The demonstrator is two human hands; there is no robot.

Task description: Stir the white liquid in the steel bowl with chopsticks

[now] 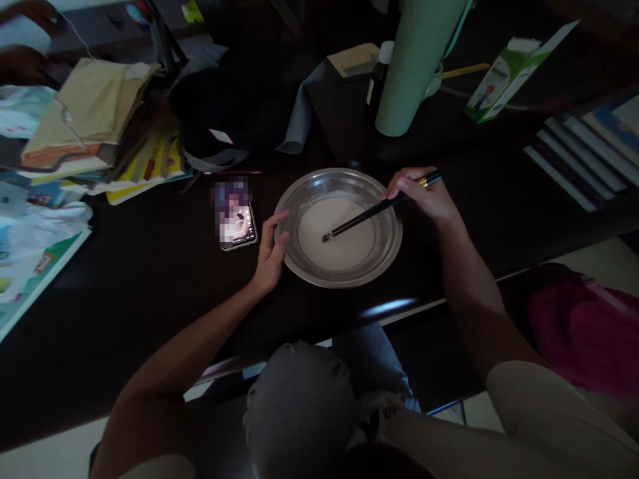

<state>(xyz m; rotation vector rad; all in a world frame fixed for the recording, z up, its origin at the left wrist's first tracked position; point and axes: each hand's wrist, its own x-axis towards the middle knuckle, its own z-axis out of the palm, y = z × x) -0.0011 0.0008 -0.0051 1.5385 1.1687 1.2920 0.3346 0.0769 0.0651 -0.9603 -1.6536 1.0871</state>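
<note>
A shallow metal bowl (341,279) stands on the dark table and contains a milky white liquid (319,223). My left hand (272,256) grips its left rim, with fingers and thumb reaching over the edge. In my right hand (419,193) is a pair of black chopsticks (367,214) with gold bands near the top. The chopsticks slant down to the left over the right rim, and their tips meet the white liquid near the middle of the bowl. How the right fingers wrap underneath is partly hidden.
Left of the bowl lies a lit phone (242,229). Papers and envelopes (90,106) are piled at the far left. Behind the bowl stand a green tumbler (417,66), a dark bottle (378,80) and a green-white box (504,80). Books (579,156) lie at right.
</note>
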